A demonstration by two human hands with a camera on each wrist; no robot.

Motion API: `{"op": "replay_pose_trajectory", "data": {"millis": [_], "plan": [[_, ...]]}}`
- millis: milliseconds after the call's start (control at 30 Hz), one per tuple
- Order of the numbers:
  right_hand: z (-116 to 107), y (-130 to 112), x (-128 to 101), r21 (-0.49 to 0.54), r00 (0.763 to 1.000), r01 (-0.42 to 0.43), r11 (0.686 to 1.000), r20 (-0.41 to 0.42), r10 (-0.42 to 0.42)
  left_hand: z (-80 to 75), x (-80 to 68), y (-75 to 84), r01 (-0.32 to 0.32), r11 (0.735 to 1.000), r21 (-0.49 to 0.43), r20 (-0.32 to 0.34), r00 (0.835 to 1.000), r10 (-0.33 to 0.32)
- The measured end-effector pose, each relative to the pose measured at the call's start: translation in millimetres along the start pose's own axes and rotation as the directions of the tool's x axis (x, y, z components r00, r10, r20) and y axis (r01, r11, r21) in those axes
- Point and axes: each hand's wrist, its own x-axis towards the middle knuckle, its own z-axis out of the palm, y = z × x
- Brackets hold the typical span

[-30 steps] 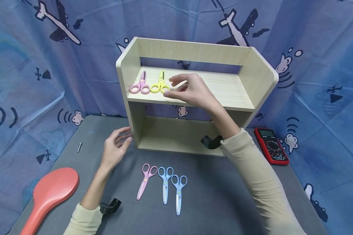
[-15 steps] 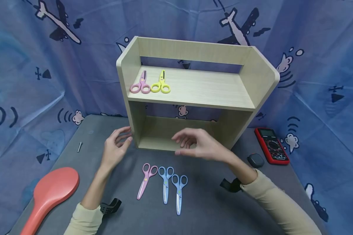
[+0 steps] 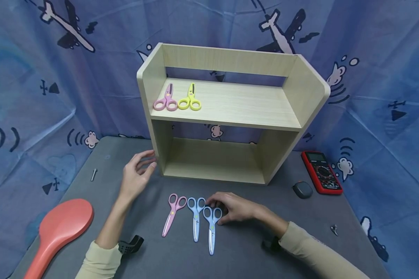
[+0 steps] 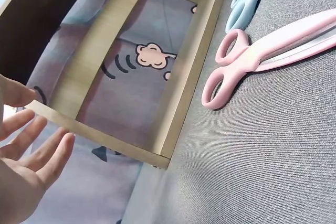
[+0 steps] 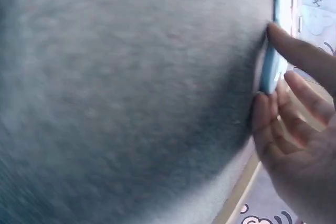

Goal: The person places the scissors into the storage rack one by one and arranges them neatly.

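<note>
We see the right hand (image 3: 234, 209) low in the centre of the head view, thumb and fingertips pinching the handle loops of the right-hand blue scissors (image 3: 212, 228) on the grey mat (image 3: 258, 248). The grip looks shallow in the right wrist view, with only fingertips (image 5: 262, 109) on the blue edge; we judge the scissors could slip or pivot when lifted. A second blue pair (image 3: 196, 219) lies just beside, handles nearly touching, so it could be dragged along. A pink pair (image 3: 172, 213) lies left of these.

The left hand (image 3: 137, 177) hangs spread, gripping nothing, near the lower left corner of the wooden shelf unit (image 3: 309, 93).

The upper shelf holds pink scissors (image 3: 165, 99) and yellow scissors (image 3: 190, 99) at its left end. The lower compartment shows nothing inside.
</note>
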Motion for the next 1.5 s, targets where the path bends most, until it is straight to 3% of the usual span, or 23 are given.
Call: {"op": "replay_pose_trajectory", "data": {"millis": [233, 467, 600, 700, 800, 867, 900, 967, 1033, 1167, 1267, 1333, 1400, 1500], "plan": [[-5.8, -1.3, -3.0, -0.082, 0.998, -0.037, 0.996, 0.050, 0.041, 0.3, 0.5, -0.4, -0.007, 1.000, -0.001, 0.001, 1.000, 0.007], [-19.0, 2.8, -12.9, -0.017, 0.974, -0.061, 0.998, 0.217, 0.063, 0.3, 0.9, 0.1, -0.009, 1.000, -0.001, 0.004, 1.000, 0.009], [-23.8, 3.7, -16.6, 0.113, 0.914, -0.142, 0.983, 0.396, 0.087, -0.2, 0.4, -0.1, -0.010, 1.000, 0.001, 0.006, 1.000, 0.010], [-28.2, 2.3, -18.5, 0.222, 0.842, -0.228, 0.948, 0.535, 0.077, -0.1, 0.4, -0.1, -0.010, 1.000, 0.004, 0.009, 1.000, 0.009], [-35.5, -1.2, -20.2, 0.261, 0.782, -0.252, 0.932, 0.622, 0.037, 0.0, 0.6, 0.0, -0.008, 1.000, 0.005, 0.011, 1.000, 0.008], [-41.5, -4.4, -21.4, 0.274, 0.765, -0.239, 0.932, 0.644, 0.007, 0.1, 0.7, 0.0, -0.007, 1.000, 0.008, 0.010, 1.000, 0.007], [-45.1, -7.2, -22.0, 0.279, 0.769, -0.220, 0.935, 0.639, -0.010, 0.0, 0.7, -0.1, -0.008, 1.000, 0.010, 0.009, 1.000, 0.008], [-53.4, -13.5, -24.1, 0.300, 0.796, -0.177, 0.937, 0.603, -0.043, -0.3, 0.5, -0.4, -0.007, 1.000, 0.010, 0.003, 1.000, 0.007], [-64.0, -23.0, -26.9, 0.320, 0.842, -0.124, 0.939, 0.535, -0.071, -0.8, 0.2, -0.6, -0.005, 1.000, 0.014, -0.002, 1.000, 0.005], [-91.3, -48.5, -34.4, 0.339, 0.930, -0.019, 0.941, 0.351, -0.108, -1.4, 0.2, -0.7, 0.000, 1.000, 0.020, -0.002, 1.000, 0.000], [-115.9, -70.0, -38.6, 0.312, 0.971, 0.050, 0.949, 0.206, -0.119, -1.4, 0.6, -0.3, -0.003, 1.000, 0.015, 0.001, 1.000, 0.003], [-133.1, -83.2, -39.6, 0.263, 0.987, 0.100, 0.960, 0.098, -0.130, -1.3, 0.8, 0.0, -0.007, 1.000, 0.009, 0.001, 1.000, 0.007], [-149.8, -94.6, -40.2, 0.190, 0.988, 0.157, 0.969, -0.025, -0.155, -1.2, 0.7, 0.1, -0.006, 1.000, 0.010, 0.003, 1.000, 0.006], [-172.4, -109.3, -38.7, 0.077, 0.956, 0.202, 0.976, -0.231, -0.179, -1.4, 0.3, 0.2, 0.001, 1.000, 0.021, 0.005, 1.000, -0.001]]}}
